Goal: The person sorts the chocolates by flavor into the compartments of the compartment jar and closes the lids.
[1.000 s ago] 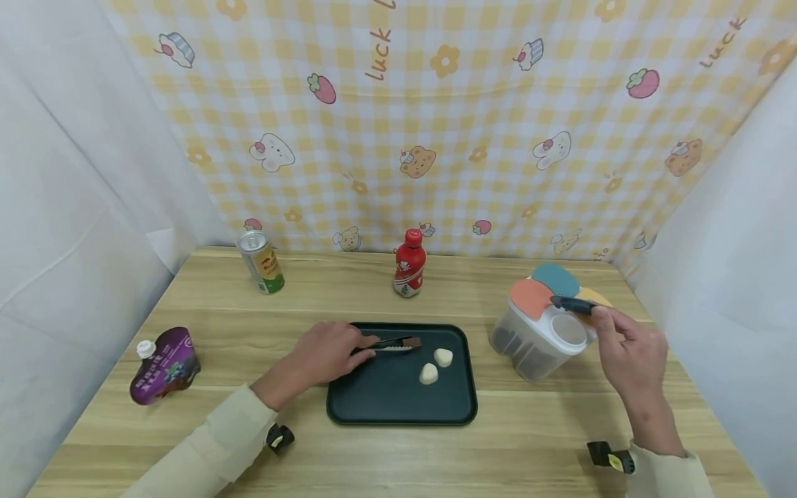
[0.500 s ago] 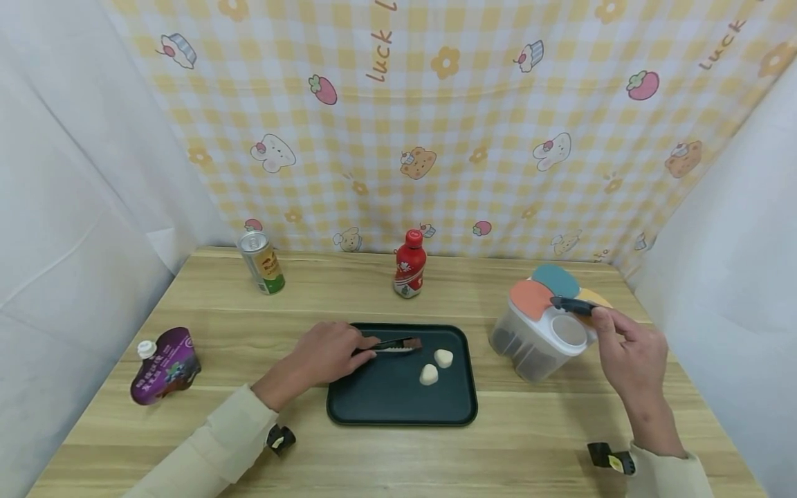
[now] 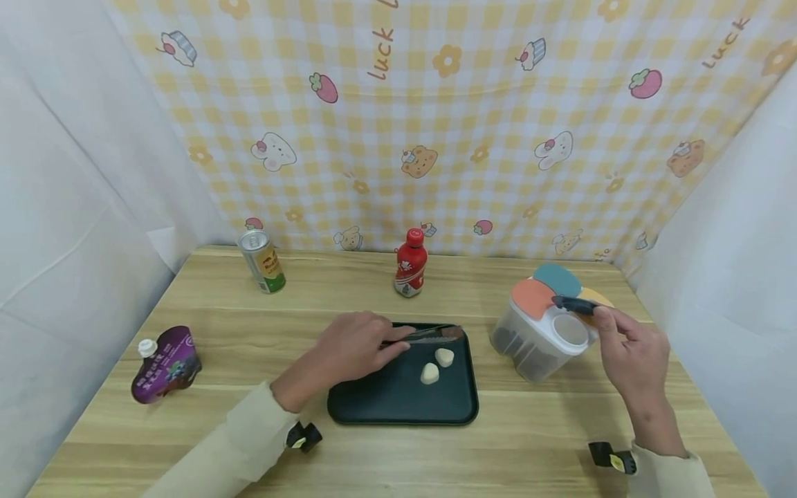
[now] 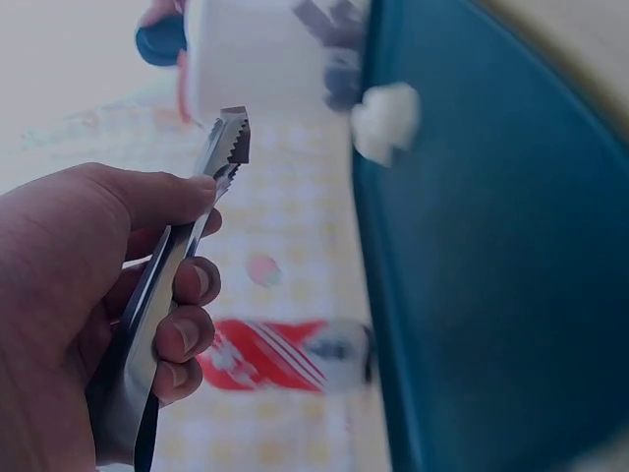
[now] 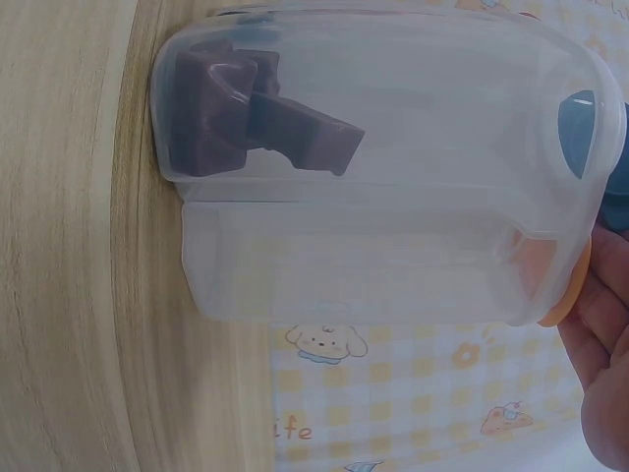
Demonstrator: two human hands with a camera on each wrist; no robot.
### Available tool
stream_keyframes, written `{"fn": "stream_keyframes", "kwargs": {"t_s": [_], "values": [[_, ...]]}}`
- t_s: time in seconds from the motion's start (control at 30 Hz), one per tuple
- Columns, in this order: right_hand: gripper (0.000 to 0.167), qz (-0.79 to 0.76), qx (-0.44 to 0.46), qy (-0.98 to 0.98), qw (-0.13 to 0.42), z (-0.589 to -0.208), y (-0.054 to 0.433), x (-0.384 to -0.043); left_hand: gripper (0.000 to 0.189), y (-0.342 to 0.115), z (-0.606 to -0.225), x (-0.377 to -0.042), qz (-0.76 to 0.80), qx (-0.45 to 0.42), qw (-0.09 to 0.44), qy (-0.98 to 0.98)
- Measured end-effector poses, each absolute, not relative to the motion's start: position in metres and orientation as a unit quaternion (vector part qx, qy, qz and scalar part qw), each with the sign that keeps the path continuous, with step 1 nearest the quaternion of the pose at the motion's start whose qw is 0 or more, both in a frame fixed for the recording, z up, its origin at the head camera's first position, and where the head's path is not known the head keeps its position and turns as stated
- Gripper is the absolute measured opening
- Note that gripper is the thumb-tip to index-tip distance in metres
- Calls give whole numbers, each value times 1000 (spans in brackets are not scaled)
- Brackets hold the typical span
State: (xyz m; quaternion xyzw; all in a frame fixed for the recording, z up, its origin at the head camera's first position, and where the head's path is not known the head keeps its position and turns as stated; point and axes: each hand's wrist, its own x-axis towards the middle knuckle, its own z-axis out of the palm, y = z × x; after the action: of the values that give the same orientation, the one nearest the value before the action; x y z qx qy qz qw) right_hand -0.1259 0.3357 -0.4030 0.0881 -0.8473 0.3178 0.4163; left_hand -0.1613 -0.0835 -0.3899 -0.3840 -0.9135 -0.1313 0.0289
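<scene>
My left hand (image 3: pixel 356 346) grips metal tongs (image 4: pixel 147 334), whose serrated tips pinch a small brown chunk (image 3: pixel 453 333) over the far right part of a dark green tray (image 3: pixel 398 413). Two white lumps (image 3: pixel 429 373) lie on that tray, below and left of the tongs' tips. At the right, my right hand (image 3: pixel 635 353) holds the dark blue handle (image 3: pixel 574 305) on top of a clear plastic storage container (image 3: pixel 529 360) with coloured lids. One round opening in its top shows no coloured cover. Dark brown blocks (image 5: pixel 211 118) rest inside the container.
Behind the tray stands a red bottle (image 3: pixel 410 266). A drink can (image 3: pixel 263 263) stands at the back left, and a purple spouted pouch (image 3: pixel 167 366) is near the table's left side. A checked curtain (image 3: pixel 398 104) hangs along the back edge.
My left hand has moved right and slightly away with the tongs and brown chunk, from above the tray's middle toward its far right corner. The right hand and container have stayed put.
</scene>
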Motion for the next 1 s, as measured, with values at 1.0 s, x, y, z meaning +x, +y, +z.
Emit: {"fn": "stream_keyframes", "kwargs": {"t_s": [1.0], "values": [[29,301,73,-860,406,-400,332,-124,38,45,-360,-152,-96,-417,115,-896]]}}
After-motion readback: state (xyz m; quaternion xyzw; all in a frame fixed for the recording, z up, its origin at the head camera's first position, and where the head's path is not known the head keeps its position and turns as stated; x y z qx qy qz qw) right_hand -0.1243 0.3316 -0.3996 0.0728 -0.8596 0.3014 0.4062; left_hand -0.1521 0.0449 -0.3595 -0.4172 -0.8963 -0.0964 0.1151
